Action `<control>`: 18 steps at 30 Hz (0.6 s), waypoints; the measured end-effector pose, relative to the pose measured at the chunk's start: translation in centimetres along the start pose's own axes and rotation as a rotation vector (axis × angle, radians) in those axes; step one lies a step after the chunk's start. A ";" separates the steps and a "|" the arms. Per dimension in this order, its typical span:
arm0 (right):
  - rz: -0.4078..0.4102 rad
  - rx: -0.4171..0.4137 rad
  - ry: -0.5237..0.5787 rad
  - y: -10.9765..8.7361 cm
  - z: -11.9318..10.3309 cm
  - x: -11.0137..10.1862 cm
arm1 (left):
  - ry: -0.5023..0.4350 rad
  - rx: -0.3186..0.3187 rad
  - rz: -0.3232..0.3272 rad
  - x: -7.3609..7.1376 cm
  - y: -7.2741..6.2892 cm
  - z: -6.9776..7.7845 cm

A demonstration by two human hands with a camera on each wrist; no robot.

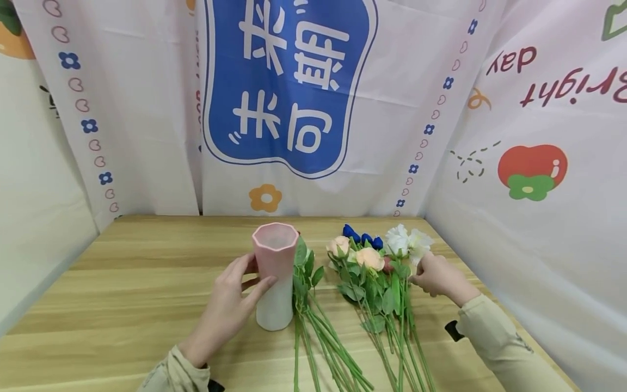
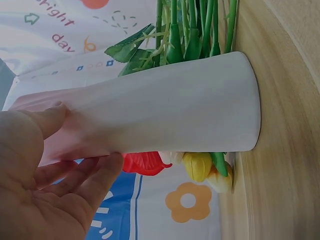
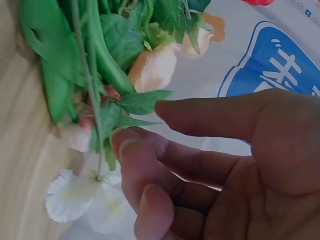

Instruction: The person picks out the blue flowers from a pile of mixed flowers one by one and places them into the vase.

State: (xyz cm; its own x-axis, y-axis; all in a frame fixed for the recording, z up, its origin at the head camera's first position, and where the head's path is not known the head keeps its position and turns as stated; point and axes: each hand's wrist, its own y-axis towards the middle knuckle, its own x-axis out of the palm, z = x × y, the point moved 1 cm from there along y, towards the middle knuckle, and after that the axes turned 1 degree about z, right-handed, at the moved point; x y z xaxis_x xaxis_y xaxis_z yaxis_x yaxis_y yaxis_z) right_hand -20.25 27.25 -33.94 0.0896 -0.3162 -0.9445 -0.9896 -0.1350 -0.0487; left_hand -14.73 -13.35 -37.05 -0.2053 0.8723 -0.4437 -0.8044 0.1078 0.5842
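Observation:
A tall faceted vase (image 1: 275,283), pink at the top and white below, stands upright on the table. My left hand (image 1: 234,305) holds its upper part, thumb on one side and fingers on the other, as the left wrist view also shows (image 2: 55,170). To the right lies a bunch of artificial flowers: peach roses (image 1: 369,258), blue buds (image 1: 351,233) and white blooms (image 1: 398,239). Beside the white blooms is my right hand (image 1: 438,279). In the right wrist view its fingers (image 3: 142,175) bend loosely near a green leaf (image 3: 142,101), with a gap between thumb and forefinger; no stem shows in its grasp.
More green stems (image 1: 325,335) lie just right of the vase, their blooms mostly hidden behind it. The left wrist view shows a red flower (image 2: 145,163) and a yellow bud (image 2: 197,166) there. Printed cloth (image 1: 392,125) hangs behind the wooden table (image 1: 147,283) and at its sides.

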 end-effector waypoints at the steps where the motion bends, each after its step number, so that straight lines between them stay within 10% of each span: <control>1: -0.009 -0.003 0.000 0.0 0.1 0.3 | 0.004 0.002 0.002 -0.1 -0.1 0.0; 18: -0.012 0.021 0.243 0.9 1.6 4.0 | 0.004 0.002 -0.004 -0.3 -0.1 -0.1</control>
State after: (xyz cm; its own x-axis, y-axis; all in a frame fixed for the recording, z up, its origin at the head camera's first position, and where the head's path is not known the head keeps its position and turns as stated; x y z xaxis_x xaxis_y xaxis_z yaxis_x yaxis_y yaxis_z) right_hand -20.94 27.37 -38.25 0.1235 -0.5315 -0.8380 -0.9902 -0.1219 -0.0686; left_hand -14.66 -13.63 -37.03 -0.2039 0.8700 -0.4489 -0.8043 0.1126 0.5835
